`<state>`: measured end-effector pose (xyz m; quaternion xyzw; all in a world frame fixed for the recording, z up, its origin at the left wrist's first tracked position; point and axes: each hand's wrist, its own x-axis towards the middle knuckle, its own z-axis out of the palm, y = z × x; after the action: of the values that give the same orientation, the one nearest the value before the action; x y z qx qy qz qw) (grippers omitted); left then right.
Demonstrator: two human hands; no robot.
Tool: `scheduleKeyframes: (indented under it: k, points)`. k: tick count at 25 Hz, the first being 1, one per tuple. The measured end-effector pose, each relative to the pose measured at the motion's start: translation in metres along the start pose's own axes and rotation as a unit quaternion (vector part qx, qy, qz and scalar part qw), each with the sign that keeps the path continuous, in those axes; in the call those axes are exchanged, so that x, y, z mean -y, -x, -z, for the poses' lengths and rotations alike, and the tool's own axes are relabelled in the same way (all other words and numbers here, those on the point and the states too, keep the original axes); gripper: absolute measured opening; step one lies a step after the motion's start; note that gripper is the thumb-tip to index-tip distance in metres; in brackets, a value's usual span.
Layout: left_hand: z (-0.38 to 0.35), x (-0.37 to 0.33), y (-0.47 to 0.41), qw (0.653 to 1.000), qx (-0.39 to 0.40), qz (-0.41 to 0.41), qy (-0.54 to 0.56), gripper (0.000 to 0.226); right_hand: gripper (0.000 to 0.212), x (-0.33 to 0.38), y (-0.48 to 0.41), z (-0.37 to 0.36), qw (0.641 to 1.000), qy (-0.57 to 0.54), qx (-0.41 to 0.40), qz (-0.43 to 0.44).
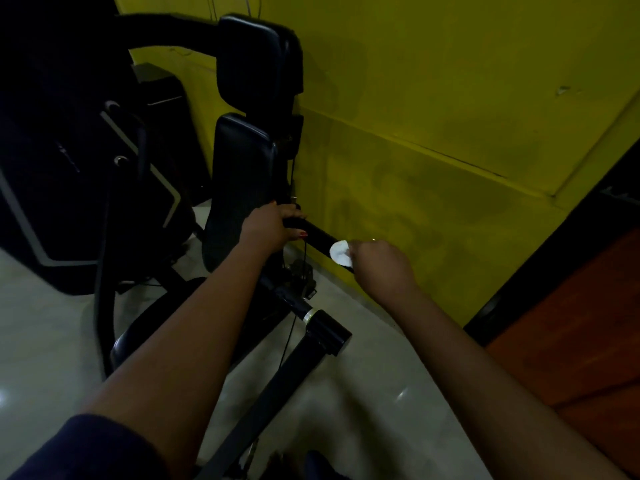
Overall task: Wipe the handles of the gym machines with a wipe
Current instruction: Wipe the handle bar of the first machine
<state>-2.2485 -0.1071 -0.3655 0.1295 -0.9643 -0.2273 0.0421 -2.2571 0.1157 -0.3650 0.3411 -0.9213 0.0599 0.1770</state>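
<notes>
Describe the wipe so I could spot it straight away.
Find the yellow wall; before it a black handle juts from the machine. The wipe is on the handle's near end, held by the right hand: the only white spot on black.

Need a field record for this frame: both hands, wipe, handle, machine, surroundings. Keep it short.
left hand: grips the handle near its machine end
right hand: holds the wipe against the handle's free end
wipe: white, bunched, touching the handle
handle: black bar, tilted slightly down toward its free end
machine: black, upper pad above lower pad, both upright
surroundings: yellow wall behind, pale floor below
task state: wipe on the handle's end; the part under the left hand is covered
</notes>
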Motion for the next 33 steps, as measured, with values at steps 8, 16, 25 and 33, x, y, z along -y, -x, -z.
scheduleKeyframes:
  k: [8, 16, 25, 33]
  points:
    - [0.012, -0.001, 0.005, 0.998, -0.007, 0.012, 0.065, 0.048, 0.011, -0.008, -0.040, -0.003, 0.989, -0.088, 0.056, 0.103]
    - [0.011, 0.010, -0.006, 0.963, -0.045, 0.058, 0.258, 0.040, 0.031, 0.001, -0.095, -0.040, 0.969, -0.170, 0.105, 0.148]
    - [0.001, 0.019, 0.002, 0.942, -0.128, 0.102, 0.292, 0.037, 0.019, -0.041, -0.070, -0.041, 0.869, -0.420, 0.025, 0.262]
    - [-0.041, -0.052, 0.031, 0.655, -0.477, 0.329, 0.484, 0.028, 0.009, 0.033, -0.179, -0.072, 0.873, -0.340, -0.015, 0.348]
